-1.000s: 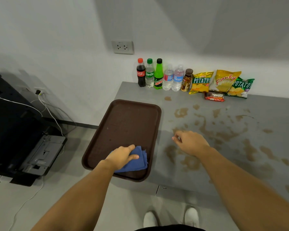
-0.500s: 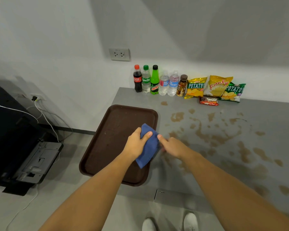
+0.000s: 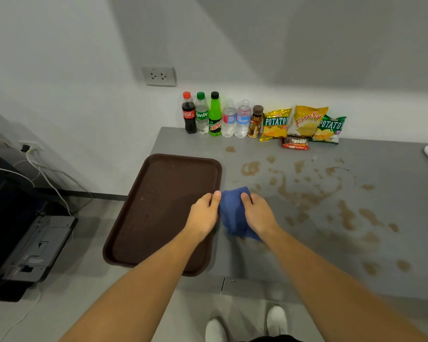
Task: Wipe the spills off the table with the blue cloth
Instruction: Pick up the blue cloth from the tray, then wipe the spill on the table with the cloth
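Bottles, six of them, stand in a row against the wall at the back of the grey counter [image 3: 393, 193]: a cola bottle [image 3: 189, 114], a Sprite bottle [image 3: 202, 114], a green Mountain Dew bottle [image 3: 214, 116], two water bottles [image 3: 235, 120] and a small brown bottle [image 3: 255, 122]. Beside them lean three chip bags [image 3: 304, 123], with one small red snack pack [image 3: 295, 143] lying in front. One empty brown tray [image 3: 163, 203] sits at the counter's left end. Brown spills [image 3: 307, 196] are spattered in many patches across the middle and right of the counter. One blue cloth [image 3: 234, 213] is held between both hands just right of the tray's edge. The left hand [image 3: 204, 214] is curled closed on the cloth's left side, thumb on top. The right hand [image 3: 258, 214] is closed on its right side, thumb pressed into the fabric. The cloth bunches between the thumbs and hangs down under the right wrist; whether its lower end touches the counter cannot be told. It is at the near-left fringe of the spills.
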Demonstrator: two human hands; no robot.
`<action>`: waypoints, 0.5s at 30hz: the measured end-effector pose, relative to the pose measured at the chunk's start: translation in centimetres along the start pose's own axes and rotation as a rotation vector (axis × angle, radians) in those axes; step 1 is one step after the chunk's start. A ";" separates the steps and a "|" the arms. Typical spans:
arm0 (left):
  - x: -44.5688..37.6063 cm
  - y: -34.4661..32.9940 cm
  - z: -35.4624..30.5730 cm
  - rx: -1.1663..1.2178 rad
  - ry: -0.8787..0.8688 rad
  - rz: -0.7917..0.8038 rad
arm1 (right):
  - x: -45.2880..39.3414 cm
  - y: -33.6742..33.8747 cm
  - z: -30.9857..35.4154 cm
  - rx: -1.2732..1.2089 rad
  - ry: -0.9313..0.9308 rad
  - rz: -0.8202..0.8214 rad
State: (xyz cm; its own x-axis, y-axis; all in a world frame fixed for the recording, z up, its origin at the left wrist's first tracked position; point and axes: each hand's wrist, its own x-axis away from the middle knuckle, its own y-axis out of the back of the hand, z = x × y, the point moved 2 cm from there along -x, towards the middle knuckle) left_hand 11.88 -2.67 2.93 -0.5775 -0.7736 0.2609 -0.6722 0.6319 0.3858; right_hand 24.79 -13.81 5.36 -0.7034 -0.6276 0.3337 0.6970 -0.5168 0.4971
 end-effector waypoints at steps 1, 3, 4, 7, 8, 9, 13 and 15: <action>0.0 0.3 0.6 -0.021 0.001 -0.019 | 0.1 0.1 -0.5 0.004 -0.018 0.015; -0.1 0.9 1.8 -0.086 0.009 -0.047 | 0.2 0.1 -1.8 0.022 -0.049 0.056; -0.1 1.3 2.3 -0.132 0.011 -0.055 | 0.2 -0.1 -2.5 0.039 -0.060 0.078; 0.2 1.9 3.6 -0.265 0.019 -0.063 | 0.4 -1.1 -4.6 0.087 -0.099 0.133; 0.3 2.0 3.9 -0.300 0.025 -0.059 | 0.3 -1.5 -5.2 0.100 -0.112 0.149; 0.4 2.0 4.2 -0.333 0.031 -0.050 | 0.3 -1.9 -5.8 0.118 -0.120 0.161; 0.2 1.6 4.6 -0.413 0.045 -0.032 | -0.2 -2.3 -6.2 0.329 -0.008 0.149; 0.0 1.5 4.5 -0.416 0.052 -0.031 | -0.3 -1.9 -5.8 0.455 0.088 0.130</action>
State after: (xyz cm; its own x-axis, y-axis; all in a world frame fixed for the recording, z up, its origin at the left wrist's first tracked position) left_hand 8.83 -1.50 -0.45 -0.5288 -0.8000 0.2837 -0.4385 0.5436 0.7157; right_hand 24.48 -15.95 -0.32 -0.5863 -0.7271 0.3572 0.6329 -0.1358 0.7623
